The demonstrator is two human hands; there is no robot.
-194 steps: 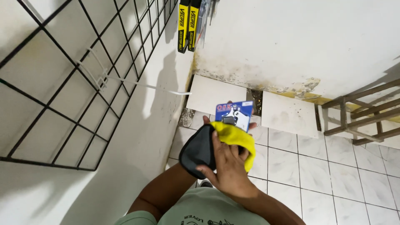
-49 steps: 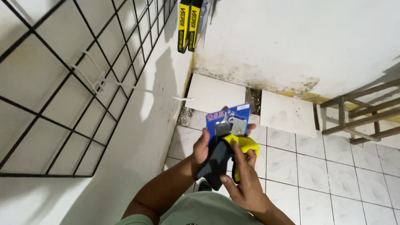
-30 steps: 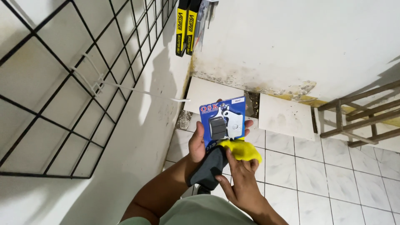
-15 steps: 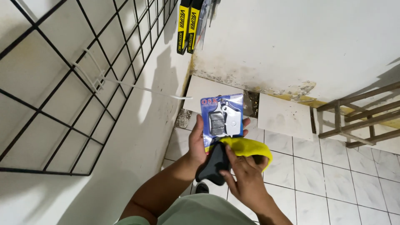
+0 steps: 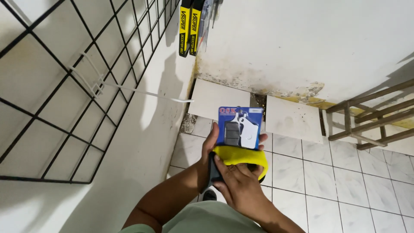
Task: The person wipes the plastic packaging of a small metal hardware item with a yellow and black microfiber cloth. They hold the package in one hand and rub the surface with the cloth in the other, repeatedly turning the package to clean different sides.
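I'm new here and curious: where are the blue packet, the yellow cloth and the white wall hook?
blue packet [image 5: 239,127]: head view, card front.
yellow cloth [image 5: 239,155]: head view, middle fold.
white wall hook [image 5: 146,93]: head view, mid-rod.

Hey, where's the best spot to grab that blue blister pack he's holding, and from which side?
Probably the top edge of the blue blister pack, from above: it stands upright, its flat card top is free, while the left hand grips its lower edge and the yellow cloth under the right hand covers the bottom.

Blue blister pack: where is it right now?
Head view, centre frame: the blue blister pack is held upright in the left hand, just above the yellow cloth that the right hand presses, over the tiled floor.
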